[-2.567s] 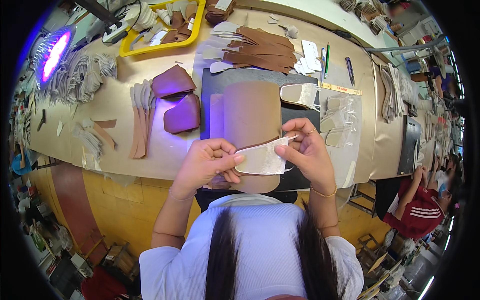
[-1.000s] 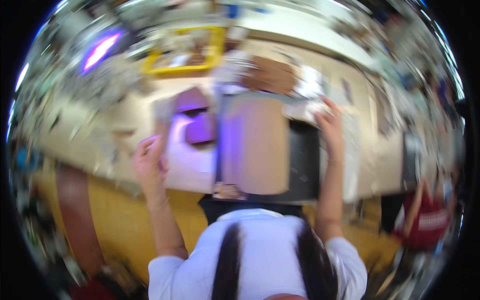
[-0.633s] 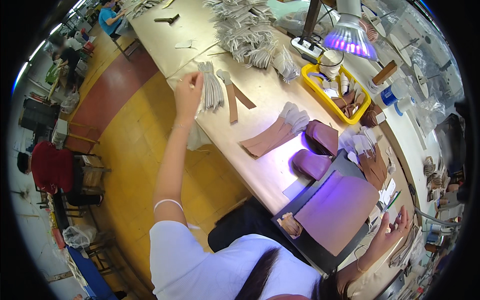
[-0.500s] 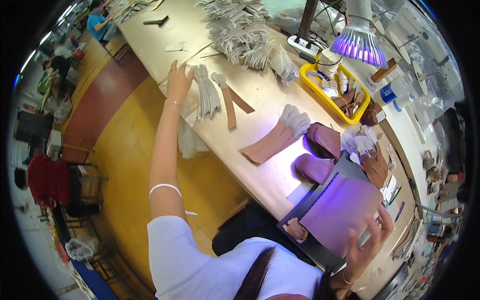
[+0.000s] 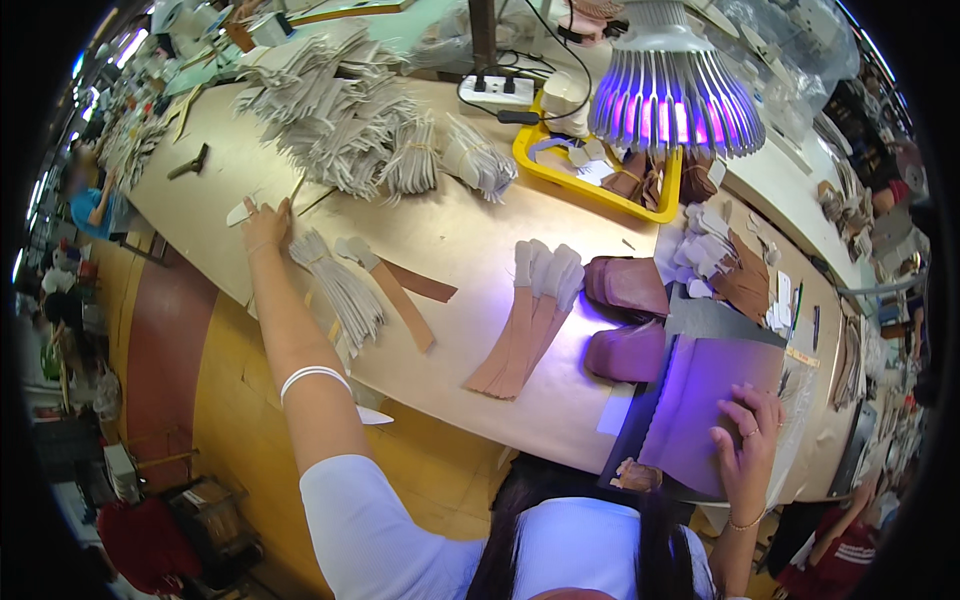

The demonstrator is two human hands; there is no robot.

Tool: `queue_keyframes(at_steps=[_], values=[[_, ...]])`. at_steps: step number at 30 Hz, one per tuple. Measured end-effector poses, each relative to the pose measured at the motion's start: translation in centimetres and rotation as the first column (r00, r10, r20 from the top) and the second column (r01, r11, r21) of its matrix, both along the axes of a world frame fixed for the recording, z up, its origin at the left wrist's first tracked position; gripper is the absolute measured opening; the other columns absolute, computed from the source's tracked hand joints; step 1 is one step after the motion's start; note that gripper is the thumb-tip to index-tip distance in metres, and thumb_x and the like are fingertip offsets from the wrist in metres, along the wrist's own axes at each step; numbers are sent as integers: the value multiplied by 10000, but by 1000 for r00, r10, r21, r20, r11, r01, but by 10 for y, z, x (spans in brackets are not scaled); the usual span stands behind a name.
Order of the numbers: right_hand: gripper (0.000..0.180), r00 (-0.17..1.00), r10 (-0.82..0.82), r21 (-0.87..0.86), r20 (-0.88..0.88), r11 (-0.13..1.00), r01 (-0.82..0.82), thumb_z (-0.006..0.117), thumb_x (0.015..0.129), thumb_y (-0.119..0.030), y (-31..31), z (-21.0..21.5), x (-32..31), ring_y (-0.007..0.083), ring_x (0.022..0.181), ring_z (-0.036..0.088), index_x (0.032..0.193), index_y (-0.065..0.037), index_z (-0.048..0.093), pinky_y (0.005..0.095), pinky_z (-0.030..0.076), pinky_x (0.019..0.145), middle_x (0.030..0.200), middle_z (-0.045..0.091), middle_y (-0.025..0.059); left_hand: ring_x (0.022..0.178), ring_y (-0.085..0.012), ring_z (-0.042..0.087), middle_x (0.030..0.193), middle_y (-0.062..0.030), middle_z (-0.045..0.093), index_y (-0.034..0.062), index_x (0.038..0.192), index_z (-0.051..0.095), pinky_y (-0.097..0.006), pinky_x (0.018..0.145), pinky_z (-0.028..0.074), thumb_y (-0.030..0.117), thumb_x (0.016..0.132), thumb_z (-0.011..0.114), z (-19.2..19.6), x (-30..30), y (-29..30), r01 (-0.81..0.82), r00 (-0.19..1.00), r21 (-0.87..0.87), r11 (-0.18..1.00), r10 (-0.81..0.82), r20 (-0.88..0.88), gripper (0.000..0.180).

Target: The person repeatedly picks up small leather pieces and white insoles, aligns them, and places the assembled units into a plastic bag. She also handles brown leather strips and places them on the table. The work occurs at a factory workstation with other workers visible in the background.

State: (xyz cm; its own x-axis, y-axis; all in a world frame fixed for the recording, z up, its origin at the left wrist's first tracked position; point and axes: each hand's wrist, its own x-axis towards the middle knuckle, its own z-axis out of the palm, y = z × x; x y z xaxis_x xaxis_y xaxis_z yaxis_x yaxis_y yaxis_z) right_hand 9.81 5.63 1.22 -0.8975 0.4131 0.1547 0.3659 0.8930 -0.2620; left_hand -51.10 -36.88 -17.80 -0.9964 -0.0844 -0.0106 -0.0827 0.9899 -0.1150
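My left hand (image 5: 268, 225) reaches far across the table, fingers stretched out beside a small white flat piece (image 5: 240, 213). Whether a fingertip touches that piece is hard to tell. Just nearer lies a bundle of pale grey strips (image 5: 338, 290), and beside it are two brown strips (image 5: 408, 310) with grey ends. My right hand (image 5: 752, 435), fingers apart and slightly curled, is at the right part of a brown sheet (image 5: 700, 400) lit purple, on a dark board (image 5: 625, 440). It holds nothing that I can see.
Fanned brown strips (image 5: 525, 335) and two stacks of maroon rounded pieces (image 5: 625, 355) lie mid-table. A lamp (image 5: 678, 90) hangs over a yellow tray (image 5: 600, 192). Piled grey strips (image 5: 330, 110) stand at the back. A dark handled tool (image 5: 189, 162) lies far left.
The view has swung, shifting the table in the picture. My left hand has moved up to the white flat piece. My right hand now sits closer over the brown sheet.
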Motion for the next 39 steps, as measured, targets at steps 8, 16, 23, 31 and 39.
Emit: queue_keyframes(at_steps=[8, 16, 23, 31, 39], values=[[266, 996, 42, -6, -74, 999, -43, 699, 771, -273, 10, 0, -3, 274, 1076, 550, 950, -79, 660, 459, 328, 1003, 1046, 622, 67, 1284, -426, 383, 1397, -274, 395, 112, 1427, 381, -476, 1080, 318, 332, 926, 475, -34, -50, -111, 360, 933, -285, 888, -350, 86, 554], [191, 962, 58, -272, -266, 953, -132, 686, 823, -238, 26, 3, 18, 208, 1007, 578, 960, -105, 675, 411, 345, 991, 1052, 635, 42, 1160, -356, 515, 1220, -235, 583, -4, 1175, 618, -413, 1000, 399, 283, 912, 603, 53, 123, -1, 345, 724, 149, 927, -162, -671, 390], [204, 866, 218, -380, -450, 831, -406, 712, 792, -150, 42, 12, 18, 254, 977, 588, 977, -76, 673, 362, 454, 858, 1081, 625, 79, 1001, -197, 609, 1141, -103, 628, 8, 1167, 632, -299, 818, 508, 28, 904, 598, 149, 341, 140, 583, 796, 739, 339, -54, -603, 266], [471, 802, 171, -332, -573, 846, -418, 759, 740, -136, 60, 32, 30, 278, 975, 601, 1182, -89, 604, 371, 487, 843, 1080, 616, 110, 990, -183, 622, 1125, -104, 619, 12, 1121, 647, -297, 807, 535, -49, 804, 678, 190, 506, 305, 466, 733, 864, -189, -464, -497, 324], [520, 910, 61, -529, -411, 796, -293, 758, 761, -70, 89, 18, 84, 143, 662, 600, 1235, -21, 550, 273, 502, 645, 774, 657, 72, 1132, -327, 567, 1158, -198, 587, 35, 1103, 624, -394, 901, 494, -5, 734, 746, 203, 550, 361, 705, 287, 567, -425, -560, -777, 391]])
